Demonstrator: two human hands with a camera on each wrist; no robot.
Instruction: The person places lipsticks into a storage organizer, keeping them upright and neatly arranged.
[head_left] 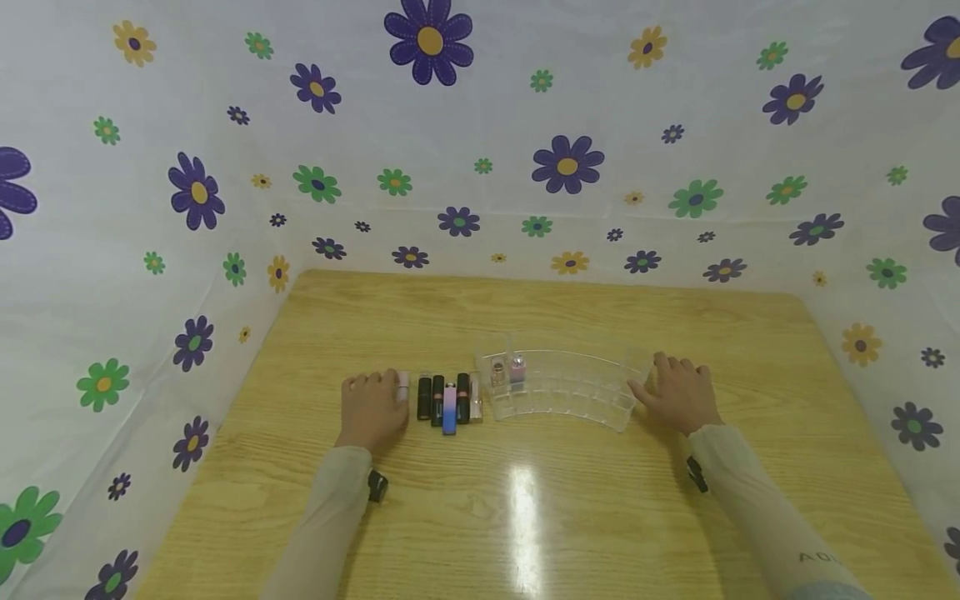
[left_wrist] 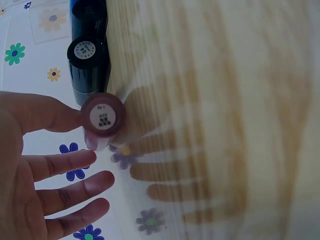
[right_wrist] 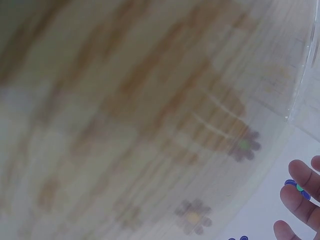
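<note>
In the head view my left hand (head_left: 372,408) is at the left end of a row of lipsticks. Its thumb and index finger pinch a lipstick (left_wrist: 103,116) with a dull pink base and a round white label. The other fingers are spread away from it. Beside that lipstick stands a dark lipstick (left_wrist: 89,65). Within the row is a pink-and-blue lipstick (head_left: 449,412). My right hand (head_left: 681,396) rests at the right end of a clear curved lipstick holder (head_left: 573,385), thumb right at its edge, fingers relaxed. A pink lipstick (head_left: 517,369) sits in the holder's left part.
Another small clear-capped lipstick (head_left: 498,372) stands in the holder's leftmost part. The wooden table (head_left: 465,517) carries everything. A white flower-print sheet (head_left: 495,108) surrounds it at the back and sides.
</note>
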